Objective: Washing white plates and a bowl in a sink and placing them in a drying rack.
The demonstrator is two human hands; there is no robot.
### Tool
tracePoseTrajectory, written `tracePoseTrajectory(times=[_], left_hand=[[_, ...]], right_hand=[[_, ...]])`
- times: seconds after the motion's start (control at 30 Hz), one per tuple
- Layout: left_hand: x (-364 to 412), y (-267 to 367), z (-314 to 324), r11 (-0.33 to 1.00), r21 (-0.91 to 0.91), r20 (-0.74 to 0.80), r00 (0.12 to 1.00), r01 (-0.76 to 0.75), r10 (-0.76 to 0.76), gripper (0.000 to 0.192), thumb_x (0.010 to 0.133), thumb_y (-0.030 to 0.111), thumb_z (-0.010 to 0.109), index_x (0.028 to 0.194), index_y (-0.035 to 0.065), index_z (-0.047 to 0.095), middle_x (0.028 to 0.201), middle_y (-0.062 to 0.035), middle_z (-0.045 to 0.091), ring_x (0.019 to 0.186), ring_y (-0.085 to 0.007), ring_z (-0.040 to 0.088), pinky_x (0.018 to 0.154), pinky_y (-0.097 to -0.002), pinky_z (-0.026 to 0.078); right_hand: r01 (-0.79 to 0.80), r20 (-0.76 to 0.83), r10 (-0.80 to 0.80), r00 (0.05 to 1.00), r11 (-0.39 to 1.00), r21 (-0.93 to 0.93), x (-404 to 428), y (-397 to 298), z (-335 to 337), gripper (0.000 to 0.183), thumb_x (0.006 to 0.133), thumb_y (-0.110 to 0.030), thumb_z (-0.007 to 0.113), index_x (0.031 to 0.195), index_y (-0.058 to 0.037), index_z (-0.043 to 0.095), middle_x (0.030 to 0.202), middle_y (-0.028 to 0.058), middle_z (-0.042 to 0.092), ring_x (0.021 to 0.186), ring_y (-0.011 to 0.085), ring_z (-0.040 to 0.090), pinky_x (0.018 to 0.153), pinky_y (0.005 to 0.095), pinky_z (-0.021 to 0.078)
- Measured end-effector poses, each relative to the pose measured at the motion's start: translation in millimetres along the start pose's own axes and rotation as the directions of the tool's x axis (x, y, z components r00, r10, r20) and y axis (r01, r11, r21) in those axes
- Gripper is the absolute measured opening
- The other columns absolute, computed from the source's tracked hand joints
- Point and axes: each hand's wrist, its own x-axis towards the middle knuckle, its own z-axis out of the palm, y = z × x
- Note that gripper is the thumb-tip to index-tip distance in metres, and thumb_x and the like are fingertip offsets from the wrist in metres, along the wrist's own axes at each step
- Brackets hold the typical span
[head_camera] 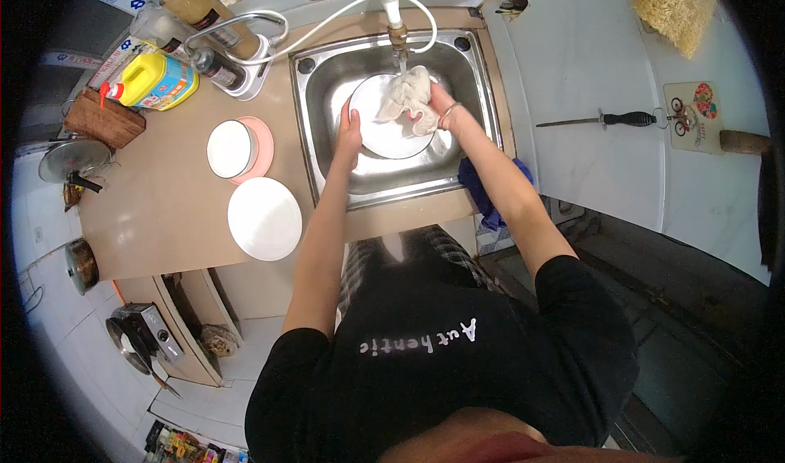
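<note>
My left hand grips the left rim of a white plate, its thumb lying over the edge. The plate is over the stainless steel sink. A crumpled off-white cloth is held in my right hand over the plate's upper right part, hiding some of its surface. Whether the cloth presses on the plate cannot be made out. Just above the cloth, water runs from the faucet.
Left on the counter are a white bowl on a pink plate and another white plate. Behind them stand a yellow detergent jug and bottles on a white rack. A dark blue cloth hangs at the sink's right front.
</note>
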Motion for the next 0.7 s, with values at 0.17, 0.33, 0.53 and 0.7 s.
tracePoseTrajectory(times=[0.17,0.33,0.53,0.7], left_hand=[[-2,-4,4,0.993,-0.097,0.011,0.998,-0.068,0.07,0.045,0.098,0.029,0.032,0.139,0.0107,0.026,0.136,-0.0122,0.036,0.124,-0.0219,0.035,0.102,-0.0313,0.028],[-9,-3,0,0.993,-0.015,-0.008,0.993,-0.115,0.115,0.045,0.098,0.03,0.031,0.139,0.0115,0.027,0.137,-0.0115,0.035,0.125,-0.0224,0.034,0.102,-0.0314,0.027],[-8,-12,-8,0.986,-0.156,-0.041,0.998,-0.051,0.045,0.044,0.099,0.029,0.03,0.139,0.0127,0.026,0.138,-0.0112,0.034,0.125,-0.0218,0.033,0.102,-0.0319,0.028],[-2,-10,-6,0.967,-0.252,-0.032,0.999,-0.039,0.032,0.043,0.099,0.029,0.03,0.139,0.0134,0.025,0.137,-0.0111,0.034,0.125,-0.0212,0.034,0.101,-0.0324,0.029]], right_hand=[[0.084,-0.195,-0.184,0.964,0.899,-0.43,22,22,-2,0.068,0.079,-0.065,0.049,0.111,-0.0055,0.051,0.099,0.0122,0.058,0.076,0.0196,0.059,0.046,0.0225,0.0474],[-0.197,0.028,-0.831,0.555,-0.164,-0.967,22,40,1,0.049,0.076,-0.037,0.066,0.101,0.0028,0.055,0.1,0.0205,0.054,0.087,0.035,0.053,0.084,0.0477,0.0378],[0.179,0.05,-0.745,0.665,0.094,-0.979,17,41,17,0.047,0.082,-0.034,0.061,0.115,-0.0019,0.048,0.1,0.0202,0.057,0.097,0.0358,0.054,0.083,0.0433,0.0412],[0.422,0.023,-0.446,0.895,0.828,-0.368,21,36,22,0.054,0.087,-0.03,0.057,0.128,-0.0038,0.034,0.112,0.0203,0.053,0.104,0.031,0.055,0.083,0.0351,0.0456]])
